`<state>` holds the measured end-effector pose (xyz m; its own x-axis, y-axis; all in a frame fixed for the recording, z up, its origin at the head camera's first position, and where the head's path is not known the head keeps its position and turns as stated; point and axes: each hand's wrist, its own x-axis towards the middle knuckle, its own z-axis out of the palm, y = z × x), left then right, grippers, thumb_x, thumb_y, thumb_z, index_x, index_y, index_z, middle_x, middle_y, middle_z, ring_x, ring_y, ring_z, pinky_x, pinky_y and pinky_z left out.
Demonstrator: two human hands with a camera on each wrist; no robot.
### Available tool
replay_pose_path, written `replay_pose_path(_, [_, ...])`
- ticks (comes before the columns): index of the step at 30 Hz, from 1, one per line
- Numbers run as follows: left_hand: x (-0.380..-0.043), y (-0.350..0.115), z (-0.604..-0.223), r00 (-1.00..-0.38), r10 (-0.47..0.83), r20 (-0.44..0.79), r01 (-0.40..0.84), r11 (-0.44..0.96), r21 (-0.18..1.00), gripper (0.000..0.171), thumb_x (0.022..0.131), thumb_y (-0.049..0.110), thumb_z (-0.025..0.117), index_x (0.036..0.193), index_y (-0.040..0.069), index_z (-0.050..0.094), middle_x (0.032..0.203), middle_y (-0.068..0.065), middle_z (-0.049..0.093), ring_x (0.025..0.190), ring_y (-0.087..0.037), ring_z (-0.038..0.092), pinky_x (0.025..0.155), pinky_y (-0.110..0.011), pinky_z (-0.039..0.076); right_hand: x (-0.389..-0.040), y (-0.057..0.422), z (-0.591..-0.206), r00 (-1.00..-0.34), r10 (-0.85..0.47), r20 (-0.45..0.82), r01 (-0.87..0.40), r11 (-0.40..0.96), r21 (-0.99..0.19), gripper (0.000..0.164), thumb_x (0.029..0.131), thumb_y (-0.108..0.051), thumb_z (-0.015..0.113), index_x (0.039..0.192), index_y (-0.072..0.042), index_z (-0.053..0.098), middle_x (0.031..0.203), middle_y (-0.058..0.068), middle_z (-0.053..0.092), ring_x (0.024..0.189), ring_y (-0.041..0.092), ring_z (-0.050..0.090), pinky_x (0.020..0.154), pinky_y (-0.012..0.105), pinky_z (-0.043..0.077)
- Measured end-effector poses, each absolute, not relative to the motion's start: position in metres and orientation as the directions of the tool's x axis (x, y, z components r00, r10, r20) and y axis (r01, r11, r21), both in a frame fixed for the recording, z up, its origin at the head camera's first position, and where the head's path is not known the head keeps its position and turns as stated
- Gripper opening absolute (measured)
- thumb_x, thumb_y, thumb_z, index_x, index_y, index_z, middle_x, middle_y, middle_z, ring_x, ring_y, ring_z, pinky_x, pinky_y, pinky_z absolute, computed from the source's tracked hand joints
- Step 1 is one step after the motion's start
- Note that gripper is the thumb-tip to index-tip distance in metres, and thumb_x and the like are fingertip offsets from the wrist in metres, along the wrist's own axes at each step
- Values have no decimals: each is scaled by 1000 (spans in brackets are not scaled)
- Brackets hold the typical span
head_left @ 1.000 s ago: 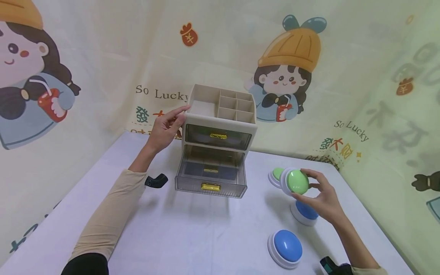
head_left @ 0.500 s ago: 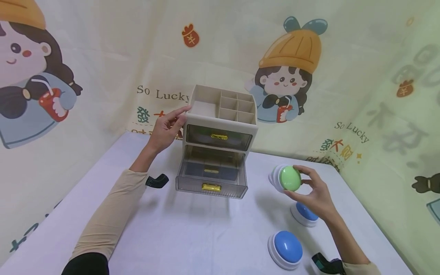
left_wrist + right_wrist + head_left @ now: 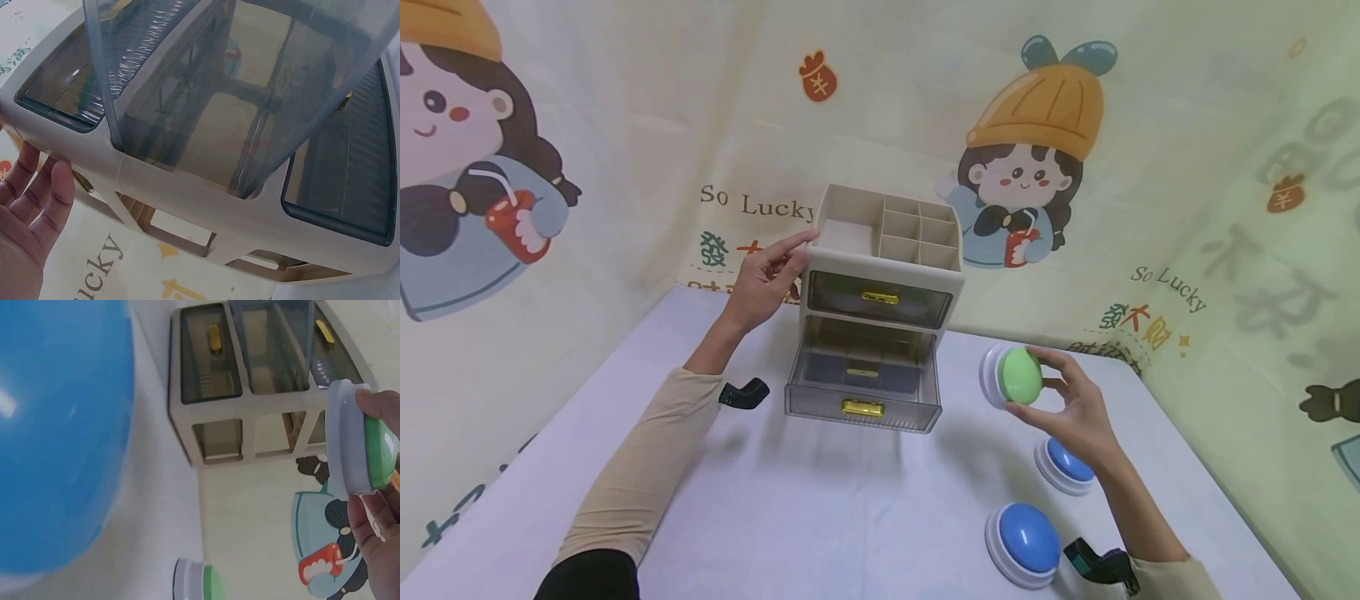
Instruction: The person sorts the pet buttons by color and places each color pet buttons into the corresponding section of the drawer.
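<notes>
In the head view my left hand rests its fingertips against the upper left side of a cream desktop drawer organizer. A clear smoky drawer with a gold handle is pulled out of the organizer. The left wrist view shows my left fingers at the edge of the frame. My right hand pinches a green push button with a white base, tilted and raised above the table. A second green button, low in the right wrist view, is hidden behind the held one in the head view.
Two blue push buttons with white bases stand on the table's right side, one nearer and one farther back. The organizer's top has open compartments. A printed curtain hangs behind the white table.
My right hand has carried the green button left and slightly up, in front of the other green one. The left hand stays at the organizer, and the drawer remains pulled out.
</notes>
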<state>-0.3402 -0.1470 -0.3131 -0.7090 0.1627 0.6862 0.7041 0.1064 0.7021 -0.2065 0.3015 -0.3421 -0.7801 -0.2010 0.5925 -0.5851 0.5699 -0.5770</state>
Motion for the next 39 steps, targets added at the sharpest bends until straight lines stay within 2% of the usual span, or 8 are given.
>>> replay_pose_path(4, [-340, -147, -313, -709, 163, 686, 704, 114, 701, 39, 105, 12, 58, 144, 15, 61, 125, -14, 68, 75, -19, 60, 59, -30, 56, -208, 296, -337, -779, -200, 595, -602, 504, -619, 85, 68, 14, 88, 143, -1, 51, 138, -4, 56, 122, 7, 53, 94, 12, 48])
replay_pose_path(9, [-340, -147, -312, -711, 162, 684, 703, 121, 701, 39, 105, 12, 58, 144, 15, 61, 125, -15, 68, 75, -19, 60, 59, -30, 57, -208, 286, -330, -783, -188, 593, -610, 420, -672, 83, 68, 18, 84, 143, 2, 51, 137, -2, 57, 125, 12, 53, 94, 15, 50])
replay_pose_path(14, [-339, -146, -311, -720, 160, 675, 693, 131, 709, 40, 105, 9, 57, 145, 12, 60, 128, -17, 67, 76, -20, 59, 60, -30, 57, -208, 277, -325, -786, -181, 591, -608, 401, -685, 83, 69, 19, 83, 143, 1, 51, 138, -1, 57, 123, 14, 54, 96, 17, 50])
replay_pose_path(19, [-339, -144, -310, -718, 156, 678, 696, 135, 706, 40, 105, 4, 56, 144, 5, 57, 115, -17, 68, 74, -20, 59, 59, -27, 56, -210, 269, -324, -779, -187, 599, -618, 397, -679, 85, 69, 18, 84, 144, -1, 51, 140, 1, 56, 122, 15, 55, 97, 17, 50])
replay_pose_path(23, [-339, -144, -310, -717, 155, 679, 697, 128, 706, 40, 105, 7, 57, 144, 9, 59, 107, -3, 68, 74, -19, 60, 59, -27, 56, -211, 262, -323, -771, -183, 609, -624, 404, -669, 85, 70, 14, 86, 145, -3, 51, 142, 3, 56, 124, 16, 56, 98, 19, 50])
replay_pose_path(25, [-339, -144, -310, -717, 156, 680, 697, 123, 707, 40, 105, 8, 58, 144, 12, 61, 105, -1, 68, 74, -19, 60, 59, -28, 56, -212, 258, -322, -766, -182, 616, -629, 411, -660, 84, 70, 12, 87, 145, -5, 51, 143, 4, 56, 124, 17, 56, 98, 19, 51])
replay_pose_path(33, [-338, -147, -311, -710, 166, 684, 702, 105, 704, 39, 105, 12, 58, 144, 15, 61, 121, -16, 68, 75, -18, 61, 59, -25, 55, -216, 239, -317, -752, -215, 623, -652, 383, -654, 84, 69, 11, 87, 144, -4, 52, 143, 7, 55, 124, 19, 56, 97, 21, 51])
replay_pose_path(39, [-338, -147, -312, -710, 164, 685, 703, 107, 703, 39, 105, 13, 58, 144, 15, 61, 114, -12, 69, 74, -18, 61, 59, -25, 55, -219, 227, -315, -744, -238, 624, -665, 350, -659, 84, 68, 12, 88, 143, -3, 52, 142, 5, 56, 122, 19, 56, 96, 22, 52])
